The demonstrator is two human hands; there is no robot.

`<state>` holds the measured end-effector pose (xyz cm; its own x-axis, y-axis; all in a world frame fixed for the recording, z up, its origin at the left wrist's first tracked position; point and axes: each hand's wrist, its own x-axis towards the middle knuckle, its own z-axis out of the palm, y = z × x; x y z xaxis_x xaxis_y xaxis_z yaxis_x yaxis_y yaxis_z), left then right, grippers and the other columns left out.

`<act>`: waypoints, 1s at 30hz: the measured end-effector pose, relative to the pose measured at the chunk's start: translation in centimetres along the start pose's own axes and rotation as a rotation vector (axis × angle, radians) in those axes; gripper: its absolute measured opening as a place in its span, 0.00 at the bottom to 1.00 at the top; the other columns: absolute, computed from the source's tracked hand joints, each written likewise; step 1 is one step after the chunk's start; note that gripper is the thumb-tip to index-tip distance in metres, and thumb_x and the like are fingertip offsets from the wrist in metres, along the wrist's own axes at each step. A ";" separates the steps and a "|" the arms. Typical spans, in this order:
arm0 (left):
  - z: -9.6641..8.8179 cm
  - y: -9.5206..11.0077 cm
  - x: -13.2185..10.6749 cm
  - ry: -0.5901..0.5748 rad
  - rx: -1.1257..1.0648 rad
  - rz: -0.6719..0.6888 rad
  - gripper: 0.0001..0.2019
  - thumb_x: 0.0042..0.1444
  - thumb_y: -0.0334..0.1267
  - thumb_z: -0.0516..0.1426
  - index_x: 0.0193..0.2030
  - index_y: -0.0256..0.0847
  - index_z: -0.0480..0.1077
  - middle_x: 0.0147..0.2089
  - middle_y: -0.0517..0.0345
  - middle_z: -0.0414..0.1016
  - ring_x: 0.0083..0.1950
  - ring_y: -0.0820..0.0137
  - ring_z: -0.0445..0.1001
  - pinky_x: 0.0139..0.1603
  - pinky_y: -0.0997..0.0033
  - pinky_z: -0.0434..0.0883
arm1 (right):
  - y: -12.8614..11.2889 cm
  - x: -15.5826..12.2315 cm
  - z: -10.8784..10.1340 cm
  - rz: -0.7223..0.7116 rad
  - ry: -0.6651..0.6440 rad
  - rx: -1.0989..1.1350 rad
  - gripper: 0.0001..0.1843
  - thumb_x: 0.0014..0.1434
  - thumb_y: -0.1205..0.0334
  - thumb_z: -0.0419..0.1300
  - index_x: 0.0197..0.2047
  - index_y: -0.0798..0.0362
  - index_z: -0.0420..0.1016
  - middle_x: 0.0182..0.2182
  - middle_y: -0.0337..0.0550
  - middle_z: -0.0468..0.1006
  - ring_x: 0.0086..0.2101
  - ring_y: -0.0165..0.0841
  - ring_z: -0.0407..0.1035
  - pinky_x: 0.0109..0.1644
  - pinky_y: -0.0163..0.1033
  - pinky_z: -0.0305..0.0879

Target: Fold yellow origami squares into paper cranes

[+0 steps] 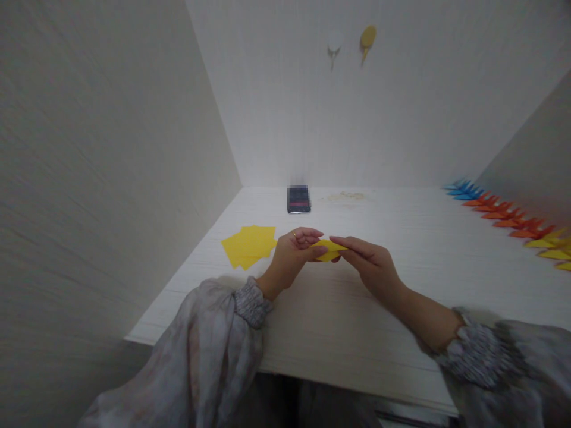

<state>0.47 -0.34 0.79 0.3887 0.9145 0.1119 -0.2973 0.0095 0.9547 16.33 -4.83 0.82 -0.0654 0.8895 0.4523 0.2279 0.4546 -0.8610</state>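
Observation:
A piece of folded yellow paper (329, 246) is held up just over the white table, between my two hands. My left hand (294, 249), with a ring on one finger, pinches its left end under the thumb. At the opposite end, the fingers and thumb of my right hand (368, 255) are closed on the paper's tip. Some of the fingertips are hidden behind the paper. Left of my left hand lie several overlapping square sheets of yellow paper (250, 245), flat on the table.
A phone (298, 199) is by the back wall. Along the table's right side runs a row of folded paper figures: blue (466, 190), orange-red (508, 215) and yellow (551, 244). Two hooks, one white (333, 44) and one gold (368, 38), are on the wall.

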 end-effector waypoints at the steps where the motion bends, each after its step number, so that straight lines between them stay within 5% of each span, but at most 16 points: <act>1: 0.0 0.0 0.0 0.005 -0.001 -0.006 0.18 0.35 0.35 0.64 0.35 0.35 0.68 0.30 0.58 0.73 0.28 0.74 0.73 0.27 0.75 0.72 | 0.1 0.0 0.0 0.023 0.004 0.041 0.13 0.53 0.64 0.55 0.42 0.49 0.74 0.29 0.40 0.75 0.31 0.32 0.69 0.39 0.42 0.65; 13: 0.0 -0.1 0.1 0.076 0.000 -0.020 0.16 0.35 0.35 0.64 0.33 0.34 0.67 0.28 0.59 0.74 0.28 0.74 0.73 0.27 0.75 0.71 | 0.4 -0.1 0.1 0.144 0.052 0.226 0.14 0.56 0.60 0.52 0.43 0.53 0.73 0.22 0.39 0.77 0.31 0.35 0.71 0.46 0.47 0.61; 20: 0.1 0.0 0.2 0.211 0.022 0.049 0.16 0.33 0.35 0.65 0.31 0.34 0.67 0.25 0.62 0.72 0.25 0.77 0.71 0.27 0.77 0.70 | 0.4 0.4 0.2 0.136 0.215 0.286 0.10 0.56 0.59 0.52 0.40 0.53 0.68 0.25 0.39 0.74 0.26 0.30 0.69 0.37 0.40 0.64; 25: 0.1 0.1 0.3 0.215 0.021 0.120 0.16 0.33 0.35 0.64 0.31 0.35 0.68 0.28 0.62 0.71 0.27 0.77 0.72 0.30 0.76 0.71 | 0.5 0.5 0.8 0.107 0.233 0.169 0.10 0.48 0.59 0.61 0.33 0.51 0.65 0.27 0.36 0.70 0.29 0.28 0.65 0.34 0.35 0.62; 30: 0.0 -0.1 0.2 0.153 0.080 0.155 0.15 0.35 0.36 0.64 0.32 0.35 0.68 0.28 0.62 0.71 0.27 0.76 0.73 0.32 0.74 0.72 | 0.5 0.4 0.7 0.091 0.170 -0.057 0.07 0.51 0.57 0.58 0.32 0.51 0.71 0.29 0.40 0.72 0.30 0.30 0.64 0.36 0.38 0.61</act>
<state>0.57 -0.14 0.75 0.2047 0.9534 0.2218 -0.2706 -0.1627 0.9488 15.77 -4.17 0.40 0.1222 0.9037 0.4103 0.2801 0.3652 -0.8878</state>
